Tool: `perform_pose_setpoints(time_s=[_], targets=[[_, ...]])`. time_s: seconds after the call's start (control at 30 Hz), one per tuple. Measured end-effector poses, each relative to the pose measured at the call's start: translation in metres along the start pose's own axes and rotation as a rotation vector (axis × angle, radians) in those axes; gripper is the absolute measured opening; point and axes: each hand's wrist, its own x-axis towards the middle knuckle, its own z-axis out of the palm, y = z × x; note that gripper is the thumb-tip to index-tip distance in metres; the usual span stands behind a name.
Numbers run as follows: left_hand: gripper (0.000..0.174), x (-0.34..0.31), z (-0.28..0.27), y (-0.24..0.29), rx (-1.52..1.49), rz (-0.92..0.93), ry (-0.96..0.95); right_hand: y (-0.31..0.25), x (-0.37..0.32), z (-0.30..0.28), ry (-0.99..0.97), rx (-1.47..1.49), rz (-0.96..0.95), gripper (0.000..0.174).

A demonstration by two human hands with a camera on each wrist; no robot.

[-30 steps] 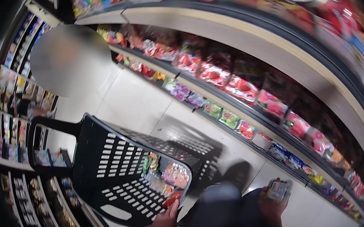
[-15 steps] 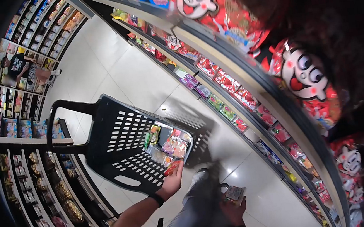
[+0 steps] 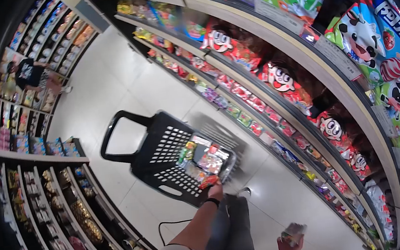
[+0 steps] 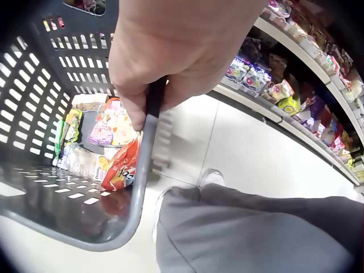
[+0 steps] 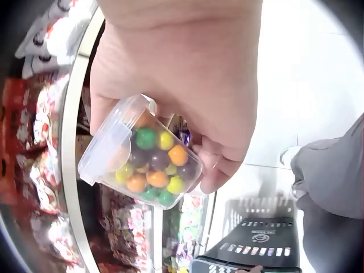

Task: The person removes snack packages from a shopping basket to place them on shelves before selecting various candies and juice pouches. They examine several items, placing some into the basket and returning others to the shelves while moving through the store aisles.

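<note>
Right hand (image 3: 291,248) grips the candy box (image 3: 294,230), lower right, well apart from the basket (image 3: 150,154) mid-frame! Left hand (image 3: 215,191) holds the basket's rim.

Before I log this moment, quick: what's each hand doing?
Left hand: closed, gripping the black basket's rim.
Right hand: closed, holding a clear lidded container of coloured balls.

In the head view, the container (image 3: 294,230) in your right hand (image 3: 289,249) is blurred; the price labels' (image 3: 338,57) print is too small; your left hand (image 4: 176,57) hides part of the basket rim (image 4: 145,170).
</note>
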Motion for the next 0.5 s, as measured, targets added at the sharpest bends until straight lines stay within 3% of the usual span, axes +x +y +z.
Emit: perform_pose_setpoints(time_s=[0.03,0.1,0.13,0.17,0.23,0.27,0.3,0.33,0.37,0.4,0.43,0.47,0.5], targets=[[0.034,0.013,0.039,-0.016,-0.099,0.025,-0.034,-0.011,-0.037,0.034,-0.233,0.077,-0.028,0.035],[0.026,-0.031,0.007,0.02,-0.15,0.1,-0.054,0.002,-0.077,0.042,-0.159,0.207,-0.142,0.022],[0.033,-0.03,0.011,0.014,-0.128,0.282,-0.126,0.01,-0.092,0.047,-0.182,0.245,-0.227,0.022],[0.042,-0.026,0.02,0.006,-0.119,0.465,-0.196,0.02,-0.097,0.014,-0.225,0.329,-0.169,0.019],[0.046,-0.119,-0.144,0.072,-0.153,0.534,-0.178,0.047,-0.133,0.002,0.078,0.384,-0.224,0.025],[0.047,-0.102,-0.127,0.055,-0.355,0.784,0.16,0.061,-0.147,-0.003,0.071,0.393,-0.216,0.025],[0.046,-0.112,-0.168,0.055,-0.397,0.756,0.183,0.072,-0.158,-0.013,-0.07,0.431,-0.182,0.03],[0.046,-0.156,-0.252,0.064,-0.365,0.87,0.567,0.086,-0.175,-0.024,-0.198,0.484,-0.176,0.036],[0.042,-0.167,-0.307,0.06,-0.045,0.739,0.756,0.1,-0.184,-0.045,-0.149,0.577,-0.08,0.038],[0.045,-0.191,-0.361,0.051,0.17,0.645,0.783,0.115,-0.191,-0.068,-0.124,0.501,-0.128,0.031],[0.051,-0.192,-0.382,0.022,0.096,0.742,0.998,0.135,-0.185,-0.112,-0.078,0.347,-0.066,0.048],[0.058,-0.217,-0.416,0.009,0.068,0.608,1.019,0.137,-0.21,-0.093,0.018,0.474,-0.054,0.048],[0.068,-0.19,-0.423,-0.028,0.314,0.431,1.122,0.137,-0.225,-0.077,0.08,0.445,-0.074,0.048]])
